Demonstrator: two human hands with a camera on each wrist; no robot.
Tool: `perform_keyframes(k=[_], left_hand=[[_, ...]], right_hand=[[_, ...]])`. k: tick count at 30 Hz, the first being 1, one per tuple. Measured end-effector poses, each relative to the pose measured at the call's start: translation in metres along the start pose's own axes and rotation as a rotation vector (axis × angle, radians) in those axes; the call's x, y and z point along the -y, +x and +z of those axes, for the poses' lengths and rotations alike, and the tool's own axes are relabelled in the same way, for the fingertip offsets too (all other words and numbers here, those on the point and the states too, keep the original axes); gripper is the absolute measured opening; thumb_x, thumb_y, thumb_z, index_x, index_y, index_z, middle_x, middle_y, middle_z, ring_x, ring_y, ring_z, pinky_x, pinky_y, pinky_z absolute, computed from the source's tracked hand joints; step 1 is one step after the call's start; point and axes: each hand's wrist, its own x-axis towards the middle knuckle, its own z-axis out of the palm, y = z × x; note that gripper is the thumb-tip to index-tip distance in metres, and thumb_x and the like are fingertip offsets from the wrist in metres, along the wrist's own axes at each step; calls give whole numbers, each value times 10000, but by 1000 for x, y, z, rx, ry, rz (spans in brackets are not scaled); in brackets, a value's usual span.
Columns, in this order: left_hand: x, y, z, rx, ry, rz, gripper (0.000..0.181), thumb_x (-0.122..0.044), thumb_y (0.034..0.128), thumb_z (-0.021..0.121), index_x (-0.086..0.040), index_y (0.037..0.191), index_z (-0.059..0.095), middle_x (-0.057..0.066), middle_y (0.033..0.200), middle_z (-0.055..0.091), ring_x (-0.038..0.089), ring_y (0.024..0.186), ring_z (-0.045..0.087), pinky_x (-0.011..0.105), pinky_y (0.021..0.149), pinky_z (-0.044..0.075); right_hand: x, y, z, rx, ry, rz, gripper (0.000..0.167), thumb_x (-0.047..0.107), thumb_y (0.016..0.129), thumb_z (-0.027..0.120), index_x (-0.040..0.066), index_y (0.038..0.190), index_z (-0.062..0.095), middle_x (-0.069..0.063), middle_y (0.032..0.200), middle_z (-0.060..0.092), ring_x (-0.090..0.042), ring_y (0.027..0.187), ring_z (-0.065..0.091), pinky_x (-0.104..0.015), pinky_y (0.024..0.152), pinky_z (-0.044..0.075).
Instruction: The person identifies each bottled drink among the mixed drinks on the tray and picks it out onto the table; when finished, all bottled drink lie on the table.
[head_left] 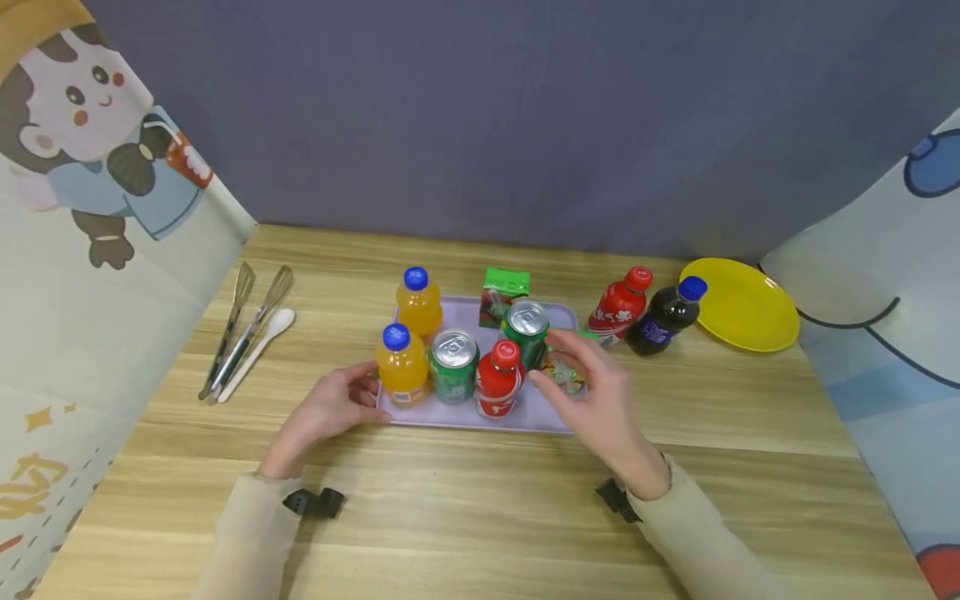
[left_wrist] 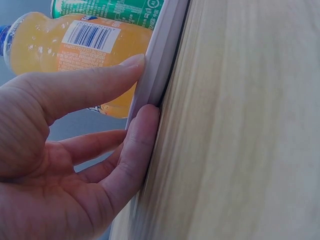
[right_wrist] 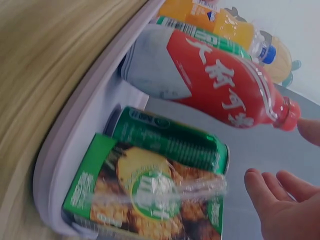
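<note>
My left hand (head_left: 330,407) grips the left front corner of a lilac tray (head_left: 538,412), its thumb on the rim and fingers at the outer edge. Beside it stands an orange soda bottle (head_left: 402,371), with another orange soda bottle (head_left: 420,310) behind. A green can (head_left: 453,379) and a red-labelled bottle (head_left: 498,383) stand along the front. My right hand (head_left: 600,400) hovers over the tray's right side, fingers spread around air near a second green can (head_left: 525,329). A pineapple juice carton (right_wrist: 150,185) is partly hidden beneath it in the head view. A green-topped carton (head_left: 504,296) stands at the back.
Right of the tray are another red bottle (head_left: 618,308), a dark cola bottle (head_left: 663,321) with a blue cap and a yellow plate (head_left: 742,304). Two metal-headed utensils (head_left: 251,325) and a white spoon (head_left: 258,354) lie at left. A grey wall (head_left: 480,125) borders the table's back.
</note>
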Motion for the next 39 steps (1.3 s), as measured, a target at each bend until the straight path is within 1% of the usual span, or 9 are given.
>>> perform_keyframes(k=[3,7,10,13,16,20,24,31,39], left_hand=[[-1,0,0,0,-9,6,824,-118,688,860,54,1375,439,106,1013,605,213,823,587,311,701,516],[-3,-1,-1,7,-18,12,830,-117,686,861,68,1373,433,110,1016,603,213,823,583,317,700,516],[-3,-1,-1,6,-20,6,835,-115,685,861,69,1375,430,109,1019,602,213,824,581,322,703,514],[-3,-2,-1,5,-20,0,836,-115,685,861,65,1378,429,108,1022,602,212,826,580,326,707,513],[-3,-2,-1,5,-19,-1,834,-114,686,861,64,1378,431,107,1021,603,212,824,579,327,706,512],[-2,-2,0,8,-19,6,833,-115,687,861,68,1376,430,106,1018,605,210,821,580,325,702,513],[-1,-1,0,8,-21,15,837,-117,686,862,70,1377,428,106,1016,605,207,821,583,320,698,515],[-2,0,-1,5,-17,18,825,-105,687,859,70,1372,434,106,1006,605,209,817,585,319,696,517],[0,0,-1,3,-8,26,814,-100,691,856,68,1370,439,103,1000,607,210,813,586,322,701,518]], right_hand=[[-1,0,5,56,-22,22,551,0,728,814,-67,1221,576,-185,1188,592,-347,1032,596,-367,865,500],[0,-3,10,112,-49,38,594,66,722,837,-49,1240,568,-165,1204,582,-328,1030,597,-350,866,500],[0,-5,15,142,-59,53,626,98,724,843,-26,1267,558,-124,1214,576,-308,1032,602,-367,855,507],[-1,-7,19,167,-83,73,641,146,740,839,17,1297,548,-74,1229,566,-260,1052,592,-359,858,506],[-1,-9,23,188,-124,85,645,208,753,831,56,1310,543,-47,1234,562,-210,1068,578,-349,853,509],[-1,-10,27,202,-190,81,644,283,751,827,87,1299,552,-27,1220,575,-173,1057,562,-385,804,527],[-3,-10,31,203,-222,84,635,313,751,824,104,1288,556,-12,1204,580,-162,1024,551,-418,764,525],[-4,-11,37,220,-254,101,647,319,754,821,98,1293,538,-12,1214,569,-157,1049,548,-348,815,515],[-8,-13,39,220,-252,108,675,306,747,830,101,1310,520,-14,1211,570,-154,1056,556,-339,830,515]])
